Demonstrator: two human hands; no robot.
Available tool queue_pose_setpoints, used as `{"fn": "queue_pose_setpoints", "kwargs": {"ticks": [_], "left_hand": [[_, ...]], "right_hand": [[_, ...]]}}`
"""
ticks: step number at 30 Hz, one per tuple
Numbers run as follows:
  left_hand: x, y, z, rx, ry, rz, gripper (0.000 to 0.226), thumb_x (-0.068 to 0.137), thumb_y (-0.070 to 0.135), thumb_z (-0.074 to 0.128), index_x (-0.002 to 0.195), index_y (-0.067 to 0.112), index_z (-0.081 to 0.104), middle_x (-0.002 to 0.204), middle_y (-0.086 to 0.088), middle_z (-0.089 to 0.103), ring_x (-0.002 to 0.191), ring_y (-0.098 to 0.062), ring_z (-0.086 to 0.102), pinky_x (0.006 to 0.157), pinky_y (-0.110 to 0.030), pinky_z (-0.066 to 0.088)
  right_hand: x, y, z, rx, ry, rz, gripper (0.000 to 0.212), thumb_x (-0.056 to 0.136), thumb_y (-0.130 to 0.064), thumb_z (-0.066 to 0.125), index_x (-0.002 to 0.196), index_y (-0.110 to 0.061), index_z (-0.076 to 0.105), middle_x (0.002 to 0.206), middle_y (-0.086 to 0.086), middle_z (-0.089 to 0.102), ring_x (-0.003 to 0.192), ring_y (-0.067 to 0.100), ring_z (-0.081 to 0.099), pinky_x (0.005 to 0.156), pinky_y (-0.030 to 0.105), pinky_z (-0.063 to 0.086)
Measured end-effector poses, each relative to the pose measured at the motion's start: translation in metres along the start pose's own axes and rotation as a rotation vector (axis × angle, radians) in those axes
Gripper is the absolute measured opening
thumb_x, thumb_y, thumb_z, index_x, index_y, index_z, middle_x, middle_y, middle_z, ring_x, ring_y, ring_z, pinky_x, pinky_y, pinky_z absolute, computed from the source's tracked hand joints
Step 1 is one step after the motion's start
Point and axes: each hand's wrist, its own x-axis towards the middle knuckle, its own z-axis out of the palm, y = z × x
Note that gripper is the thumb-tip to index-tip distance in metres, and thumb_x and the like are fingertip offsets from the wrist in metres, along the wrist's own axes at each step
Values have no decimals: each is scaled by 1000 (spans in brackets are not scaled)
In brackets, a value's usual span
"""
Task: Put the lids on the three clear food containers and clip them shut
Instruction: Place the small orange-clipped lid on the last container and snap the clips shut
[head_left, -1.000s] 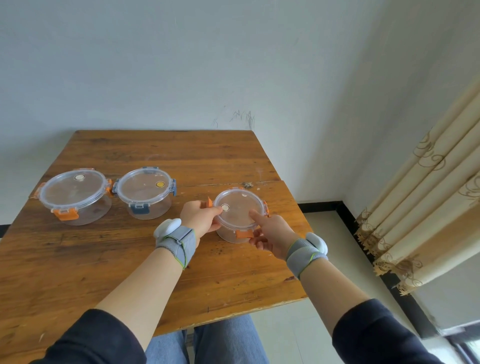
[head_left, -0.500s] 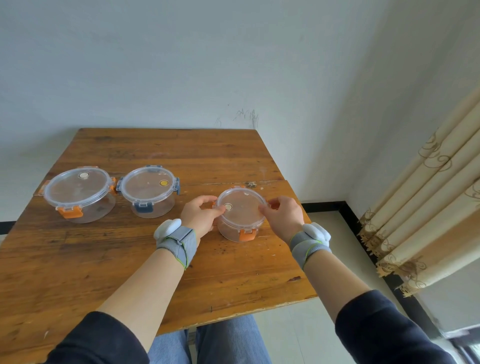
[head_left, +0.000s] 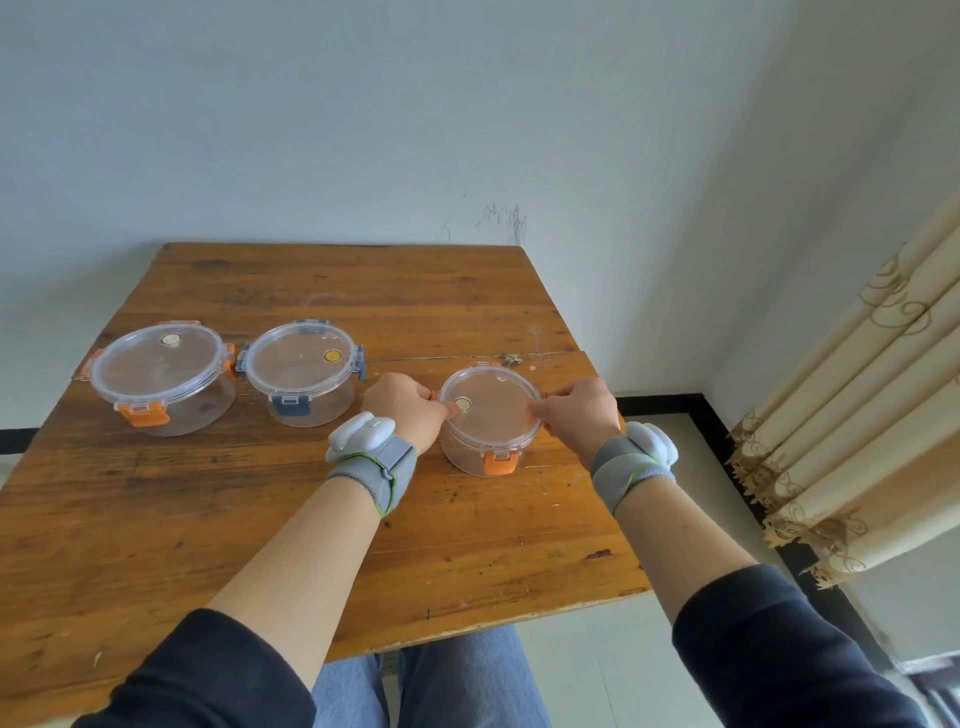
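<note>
A wooden table (head_left: 218, 499) carries three clear round containers, each with its lid on. The large container (head_left: 162, 375), orange-clipped, stands far left; the blue-clipped container (head_left: 303, 371) sits just beside it, their side clips nearly touching. The small container (head_left: 491, 418) stands apart near the right edge, its front orange clip (head_left: 501, 461) folded down.

Both hands flank the small one. The left hand (head_left: 410, 413) is curled against the lid's left rim, thumb on top near the round vent plug (head_left: 462, 404). The right hand (head_left: 582, 415) is curled at the right rim, fingertips pinching there. The side clips lie hidden under the fingers, so I cannot tell whether they are down. Each wrist wears a grey band with a white device. A curtain (head_left: 857, 415) hangs at right.
</note>
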Motion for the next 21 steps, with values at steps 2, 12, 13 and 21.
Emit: {"fn": "queue_pose_setpoints", "kwargs": {"ticks": [2, 12, 13, 21], "left_hand": [[6, -3, 2, -123, -22, -54, 40, 72, 32, 79, 100, 4, 74, 96, -9, 75, 86, -25, 70, 78, -31, 54], [-5, 0, -1, -365, -264, -198, 79, 72, 19, 80, 138, 6, 39, 69, -10, 73, 64, -25, 64, 73, -38, 60], [-7, 2, 1, -347, -289, -206, 90, 73, 21, 79, 144, 7, 26, 73, -13, 73, 66, -27, 67, 73, -40, 60], [-16, 9, 20, -360, -475, -326, 83, 91, 40, 54, 148, 4, 7, 82, -16, 67, 58, -24, 63, 57, -30, 53]], "right_hand": [[2, 1, 1, 11, 2, 20, 17, 76, -16, 72, 84, -2, 70, 88, 18, 74, 73, 27, 65, 72, 40, 60], [19, -6, 2, 79, -15, -136, 17, 85, -25, 69, 98, -15, 75, 93, 3, 72, 89, 22, 65, 74, 29, 50], [23, -8, 5, 88, -23, -152, 20, 87, -26, 68, 103, -16, 75, 97, 2, 73, 89, 21, 64, 75, 28, 49], [41, -25, 4, -187, -122, -246, 50, 84, -51, 63, 120, -17, 69, 117, 3, 70, 106, 24, 65, 86, 32, 52]]}}
